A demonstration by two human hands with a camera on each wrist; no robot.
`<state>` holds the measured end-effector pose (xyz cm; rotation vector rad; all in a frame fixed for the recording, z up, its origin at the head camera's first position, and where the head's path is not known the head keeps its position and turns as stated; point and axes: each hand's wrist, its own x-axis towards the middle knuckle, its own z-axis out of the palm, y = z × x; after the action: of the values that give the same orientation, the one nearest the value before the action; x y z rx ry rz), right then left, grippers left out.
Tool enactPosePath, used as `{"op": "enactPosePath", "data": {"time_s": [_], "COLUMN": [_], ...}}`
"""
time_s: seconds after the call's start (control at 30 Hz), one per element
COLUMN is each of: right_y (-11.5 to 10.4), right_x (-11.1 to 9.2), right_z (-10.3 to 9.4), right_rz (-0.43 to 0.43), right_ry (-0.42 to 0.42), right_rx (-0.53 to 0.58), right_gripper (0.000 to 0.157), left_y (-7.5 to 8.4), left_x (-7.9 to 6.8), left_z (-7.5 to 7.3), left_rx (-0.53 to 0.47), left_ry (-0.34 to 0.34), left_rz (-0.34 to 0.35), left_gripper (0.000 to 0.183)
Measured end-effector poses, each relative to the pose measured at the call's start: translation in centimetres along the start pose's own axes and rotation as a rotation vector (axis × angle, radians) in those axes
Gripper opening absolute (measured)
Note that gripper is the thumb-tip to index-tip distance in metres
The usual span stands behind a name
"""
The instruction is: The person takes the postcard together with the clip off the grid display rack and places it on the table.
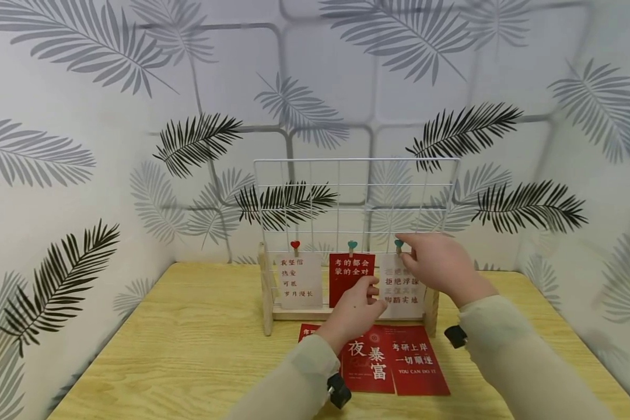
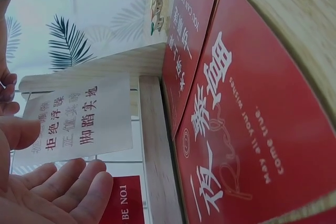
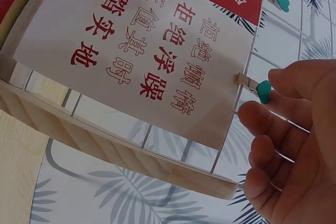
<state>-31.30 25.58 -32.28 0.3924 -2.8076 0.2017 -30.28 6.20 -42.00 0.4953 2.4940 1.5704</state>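
Observation:
My right hand (image 1: 441, 262) is at the top of a white card (image 3: 142, 45) with Chinese lettering, its thumb and index finger pinching the teal heart of a small wooden clothespin (image 3: 252, 86). That clothespin sits on the card's upper edge at a wire of the white grid rack (image 1: 357, 159). My left hand (image 1: 354, 309) is lower, fingers loosely extended close to the same card's side edge, and overlaps a red card (image 1: 342, 284) in the head view. The red card hangs from another teal-heart clothespin (image 1: 352, 247). Further left, a white card (image 1: 301, 294) hangs from a red-heart clothespin (image 1: 295, 247).
The rack stands on a wooden base (image 1: 299, 315) on the wood-grain table (image 1: 189, 338). Several red cards (image 1: 417, 361) lie in front of it, partly under my left arm. Small clothespins (image 2: 157, 14) lie beside them. Leaf-patterned wall covering (image 1: 325, 76) encloses the table's back and sides.

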Motion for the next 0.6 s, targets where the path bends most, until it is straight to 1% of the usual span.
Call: {"op": "enactPosePath", "data": {"time_s": [0.33, 0.6], "right_y": [0.0, 0.1], "right_x": [0.3, 0.4], "right_z": [0.5, 0.9], "right_rz": [0.025, 0.05], "right_ry": [-0.003, -0.003], "right_rx": [0.006, 0.026], "right_gripper": [0.051, 0.052], "left_y": [-0.1, -0.1], "left_x": [0.5, 0.9], "left_z": [0.8, 1.6], "left_rx": [-0.037, -0.062], "left_ry": [0.038, 0.091], "left_rz": [0.009, 0.05], "left_gripper": [0.05, 0.038]}}
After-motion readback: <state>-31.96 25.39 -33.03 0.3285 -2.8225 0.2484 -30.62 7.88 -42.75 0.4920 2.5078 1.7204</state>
